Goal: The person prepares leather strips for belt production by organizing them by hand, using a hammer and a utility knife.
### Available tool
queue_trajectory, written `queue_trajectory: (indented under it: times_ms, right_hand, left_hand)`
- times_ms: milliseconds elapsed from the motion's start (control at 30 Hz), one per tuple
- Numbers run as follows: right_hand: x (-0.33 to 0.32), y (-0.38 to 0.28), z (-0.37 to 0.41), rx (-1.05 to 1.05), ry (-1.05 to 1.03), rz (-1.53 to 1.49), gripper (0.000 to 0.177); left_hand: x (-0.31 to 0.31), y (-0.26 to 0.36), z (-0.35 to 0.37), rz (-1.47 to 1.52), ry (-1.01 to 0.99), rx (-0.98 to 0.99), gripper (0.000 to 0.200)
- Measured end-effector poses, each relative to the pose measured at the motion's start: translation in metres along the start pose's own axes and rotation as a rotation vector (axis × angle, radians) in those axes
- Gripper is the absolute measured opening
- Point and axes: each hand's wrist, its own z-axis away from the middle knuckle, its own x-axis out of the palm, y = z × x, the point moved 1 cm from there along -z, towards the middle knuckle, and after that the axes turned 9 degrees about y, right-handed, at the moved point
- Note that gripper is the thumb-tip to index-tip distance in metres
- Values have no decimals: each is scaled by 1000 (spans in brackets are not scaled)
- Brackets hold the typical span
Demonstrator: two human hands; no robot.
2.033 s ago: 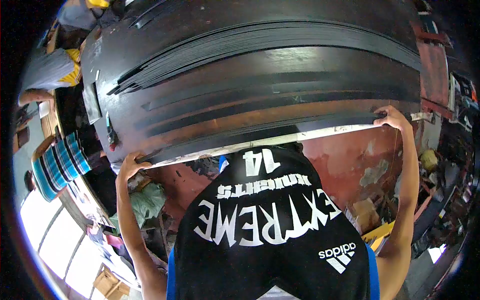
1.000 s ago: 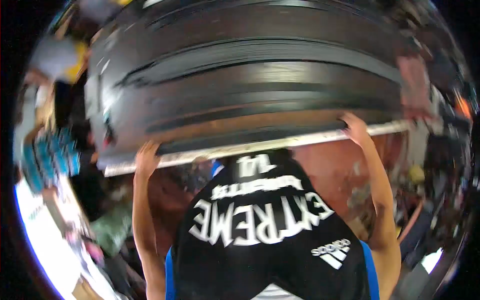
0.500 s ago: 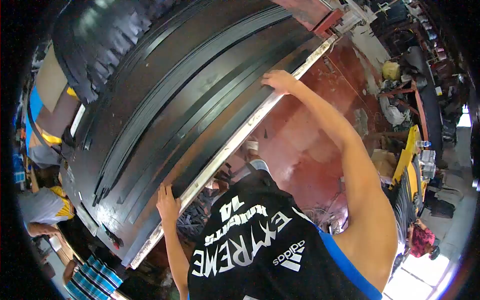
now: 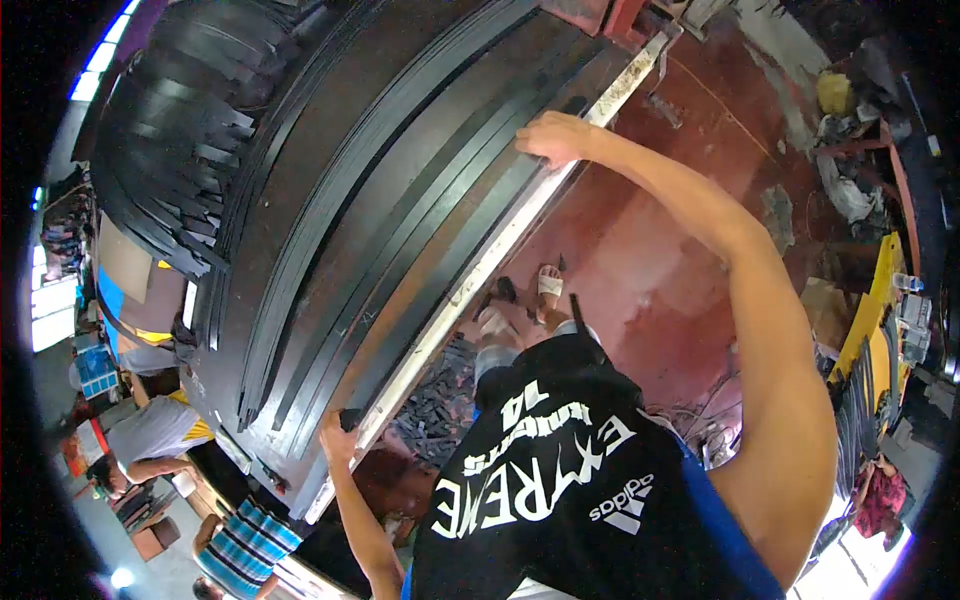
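Note:
A black flat strip [image 4: 446, 278] lies along the near edge of the dark work table, beside its white edge rail [image 4: 465, 290]. My left hand [image 4: 340, 440] is closed at the lower end of this strip, where a dark piece shows at the fingertips. Farther up, my right hand [image 4: 553, 138] curls its fingers over the strip at the rail, and a dark end sticks out beyond it. Several other long black strips [image 4: 350, 165] lie in parallel bundles across the table. The undersides of both hands' grips are hidden.
A heap of black strips [image 4: 170, 130] covers the table's far side. Red metal [image 4: 625, 20] stands at the rail's upper end. Black offcuts [image 4: 440, 400] litter the red floor [image 4: 650, 290] by my feet. Co-workers, one in a striped shirt [image 4: 250, 545], are at the lower left.
The camera view has shifted and turned, showing my feet and more of the strip heap. Both hands stay at the rail with the strip.

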Motion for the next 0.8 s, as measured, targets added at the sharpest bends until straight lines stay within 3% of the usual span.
queue_trajectory:
  times_ms: [200, 233, 533, 633, 767, 800]
  right_hand:
    - [5, 18, 7, 56, 34, -55, 42]
    - [6, 19, 7, 70, 29, -59, 41]
    - [4, 28, 11, 96, -1, -105, 41]
    - [4, 33, 15, 114, -11, -86, 40]
    - [6, 37, 19, 112, 18, -108, 39]
    - [8, 40, 19, 101, 35, -124, 39]
  left_hand:
    - [8, 8, -8, 25, -2, 30, 33]
    - [8, 9, -8, 47, -34, -45, 33]
    - [5, 22, -10, -12, -48, 45, 45]
    - [2, 38, -14, 56, -48, -132, 43]
    - [18, 25, -12, 8, 56, 19, 41]
    - [14, 31, -14, -49, -6, -17, 43]
